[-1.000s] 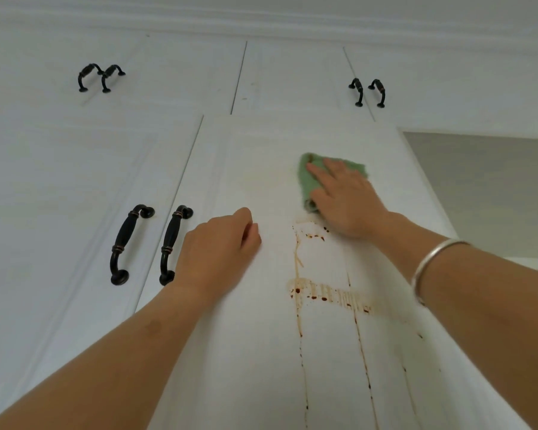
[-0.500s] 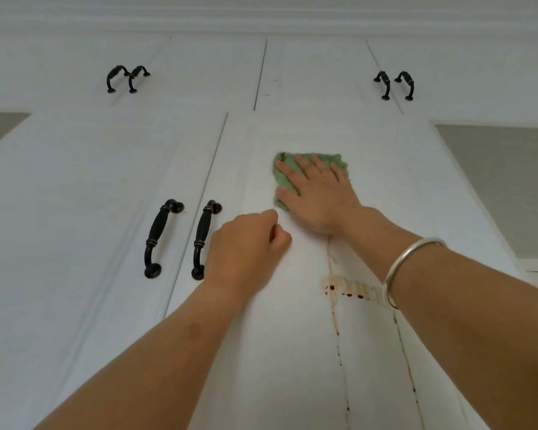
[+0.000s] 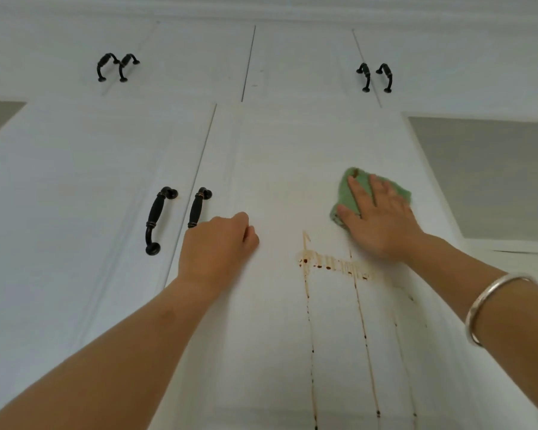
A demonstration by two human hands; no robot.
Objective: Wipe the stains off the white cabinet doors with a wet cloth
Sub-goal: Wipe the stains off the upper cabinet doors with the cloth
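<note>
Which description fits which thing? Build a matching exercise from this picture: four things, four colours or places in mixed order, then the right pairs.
Things:
1 cloth
2 stain
3 handle
4 bracelet

Descriptions:
a black
b silver
c green, under the right hand
d reddish-brown, below the cloth

Pairs: 1-c; 2-d; 3-a; 4-b

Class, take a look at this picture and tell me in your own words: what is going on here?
A person is cleaning a white cabinet door. The right hand presses a green cloth flat against it, just above a band of brown stains with drips running down. The left hand, curled, rests on the door beside its black handle. The stains are not yet wiped.
</note>
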